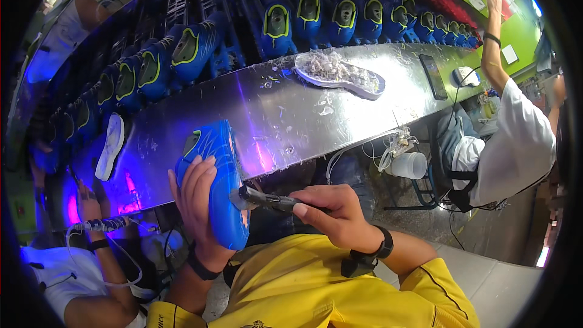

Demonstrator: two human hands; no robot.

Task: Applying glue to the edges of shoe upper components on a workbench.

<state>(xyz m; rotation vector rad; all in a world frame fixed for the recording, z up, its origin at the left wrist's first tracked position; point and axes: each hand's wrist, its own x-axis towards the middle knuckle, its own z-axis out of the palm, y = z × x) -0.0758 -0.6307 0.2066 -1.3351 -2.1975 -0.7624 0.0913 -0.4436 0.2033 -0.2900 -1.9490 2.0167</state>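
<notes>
My left hand (197, 206) grips a blue shoe upper (221, 164) from its left side, fingers wrapped over it, and holds it upright over my lap. In my right hand (337, 215) is a black-handled brush (267, 199). Its head, with what look like pale bristles, touches the underside edge of the shoe, where pinkish patches show. A white shoe sole (110, 147) lies on the metal bench (206, 100) to the left. Farther back, another sole (340, 76) carries a heap of pale scraps.
Rows of blue shoes with lime-edged openings (276, 27) stand on a rack behind the bench. A dark phone (432, 77) lies at its right end. Cables and a white cup (409, 165) are below its edge. One co-worker (516, 140) sits right, another (79, 273) left.
</notes>
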